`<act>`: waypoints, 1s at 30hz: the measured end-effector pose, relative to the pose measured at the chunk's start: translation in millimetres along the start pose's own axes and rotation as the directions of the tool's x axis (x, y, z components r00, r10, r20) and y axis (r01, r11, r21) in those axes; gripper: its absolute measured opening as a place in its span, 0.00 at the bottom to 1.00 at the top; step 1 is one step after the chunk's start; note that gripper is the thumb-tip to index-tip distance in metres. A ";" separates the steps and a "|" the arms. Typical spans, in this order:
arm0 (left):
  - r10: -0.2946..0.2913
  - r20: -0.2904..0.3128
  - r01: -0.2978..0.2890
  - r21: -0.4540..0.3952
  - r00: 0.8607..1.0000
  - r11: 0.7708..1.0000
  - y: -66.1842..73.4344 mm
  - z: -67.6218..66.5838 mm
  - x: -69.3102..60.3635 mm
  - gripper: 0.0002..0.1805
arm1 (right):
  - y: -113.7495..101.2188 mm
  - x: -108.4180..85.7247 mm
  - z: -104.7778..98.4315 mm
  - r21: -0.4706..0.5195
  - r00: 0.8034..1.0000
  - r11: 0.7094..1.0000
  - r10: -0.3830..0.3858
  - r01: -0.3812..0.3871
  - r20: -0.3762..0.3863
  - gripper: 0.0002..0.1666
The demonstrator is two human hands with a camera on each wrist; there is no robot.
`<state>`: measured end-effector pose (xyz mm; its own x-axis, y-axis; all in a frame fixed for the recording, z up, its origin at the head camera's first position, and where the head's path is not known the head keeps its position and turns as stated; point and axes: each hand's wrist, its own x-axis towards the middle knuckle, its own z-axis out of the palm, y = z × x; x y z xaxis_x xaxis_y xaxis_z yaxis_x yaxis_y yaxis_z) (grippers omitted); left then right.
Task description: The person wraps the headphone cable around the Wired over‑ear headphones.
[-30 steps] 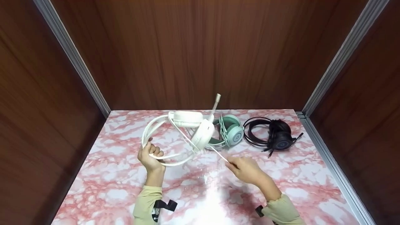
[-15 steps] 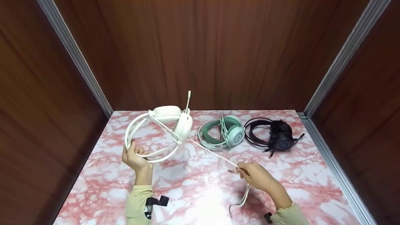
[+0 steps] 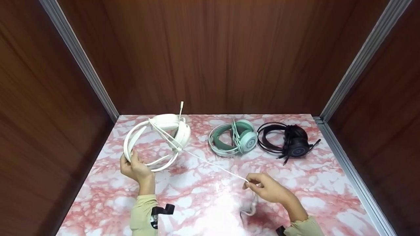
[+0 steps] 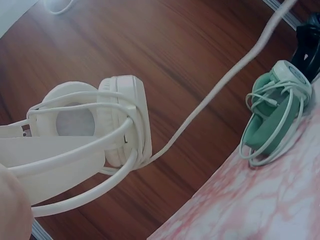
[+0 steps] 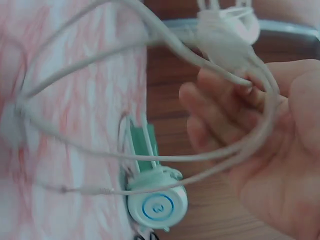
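A white headset [image 3: 182,134] with a thin microphone boom is held up over the left of the table. My left hand [image 3: 137,169] grips its headband. Cable strands loop round the headband and ear cups, as the left wrist view shows on the ear cup [image 4: 122,120] marked L. From there a white cable [image 3: 218,167] stretches to the right. My right hand [image 3: 267,187] pinches it between thumb and fingers. Below that hand, loose cable [image 5: 200,156] dangles in loops; its end near the table is too small to make out.
Behind, a green headset [image 3: 249,143] with its cable wound on lies on the pink-and-white marbled table [image 3: 197,203]. A black headset [image 3: 298,144] lies to its right. Brown wood panels [image 3: 210,59] with metal corner posts enclose the back and sides.
My left hand has carried the white headset to the left, uncovering the green one. The right hand has shifted slightly right and down, and a longer stretch of cable now spans between the hands.
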<state>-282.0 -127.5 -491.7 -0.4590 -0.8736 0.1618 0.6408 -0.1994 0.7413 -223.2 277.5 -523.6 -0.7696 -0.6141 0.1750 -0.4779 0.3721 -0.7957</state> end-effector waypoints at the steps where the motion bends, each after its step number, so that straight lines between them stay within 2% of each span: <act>1: 0.013 -0.003 -0.013 0.003 1.000 1.000 -0.3 -0.5 0.2 0.04 | -0.3 0.3 0.4 0.093 1.000 0.996 -0.005 0.004 0.015 0.06; 4: 0.033 -0.013 -0.033 0.026 0.999 0.999 0.7 -2.8 2.5 0.02 | -1.5 0.6 3.2 0.293 0.998 0.956 -0.040 0.022 0.055 0.05; 5: 0.034 -0.016 -0.034 0.033 0.999 0.999 1.4 -3.8 3.5 0.02 | -1.9 0.5 4.3 0.325 0.996 0.945 -0.056 0.031 0.068 0.05; 6: 0.034 -0.019 -0.033 0.044 0.999 0.998 2.4 -4.7 4.6 0.04 | -2.3 0.2 5.0 0.320 0.995 0.947 -0.063 0.036 0.075 0.06; 9: 0.053 -0.016 -0.051 0.086 0.998 0.995 5.7 -7.0 9.0 0.07 | -4.4 -1.7 5.4 0.203 0.995 0.978 -0.070 0.053 0.076 0.10; 11: 0.075 -0.006 -0.073 0.116 0.997 0.991 8.5 -7.1 12.1 0.07 | -7.4 -3.7 3.0 0.072 0.997 0.996 -0.055 0.051 0.056 0.12; 13: 0.110 0.015 -0.111 0.160 0.994 0.981 10.6 -6.3 14.1 0.06 | -13.0 -5.6 -1.4 -0.060 0.999 0.997 -0.041 0.043 0.032 0.14; 15: 0.138 0.037 -0.142 0.205 0.990 0.968 15.3 -4.1 13.0 0.06 | -21.3 -7.5 -7.3 -0.183 1.000 0.983 -0.024 0.026 0.009 0.14; 19: 0.204 0.097 -0.223 0.264 0.974 0.938 33.7 5.8 2.6 0.05 | -39.2 -9.5 -19.4 -0.385 1.000 0.923 0.008 -0.004 0.008 0.14; 20: 0.215 0.105 -0.236 0.268 0.971 0.934 35.1 7.1 1.9 0.05 | -42.5 -10.0 -21.7 -0.407 1.000 0.913 0.018 -0.009 0.020 0.14; 22: 0.255 0.129 -0.281 0.267 0.958 0.922 34.7 7.8 3.4 0.05 | -45.3 -11.0 -25.0 -0.401 0.998 0.916 0.031 -0.004 0.060 0.14; 26: 0.301 0.137 -0.329 0.279 0.944 0.902 22.2 2.7 15.9 0.05 | -42.1 -15.5 -28.3 -0.311 0.992 0.950 0.048 -0.010 0.113 0.13; 28: 0.311 0.135 -0.338 0.299 0.941 0.892 22.4 2.8 19.4 0.04 | -40.2 -19.0 -30.6 -0.302 0.996 0.953 0.047 -0.022 0.075 0.13; 30: 0.307 0.141 -0.337 0.325 0.941 0.884 22.4 3.6 21.7 0.04 | -40.3 -22.3 -34.0 -0.303 1.000 0.953 0.015 -0.013 0.004 0.14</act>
<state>-279.9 -149.3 -469.2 -0.3218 -0.8210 0.4716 0.5209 0.2624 0.8123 -201.2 299.9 -475.6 -0.7750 -0.6111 0.1612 -0.5737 0.5732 -0.5851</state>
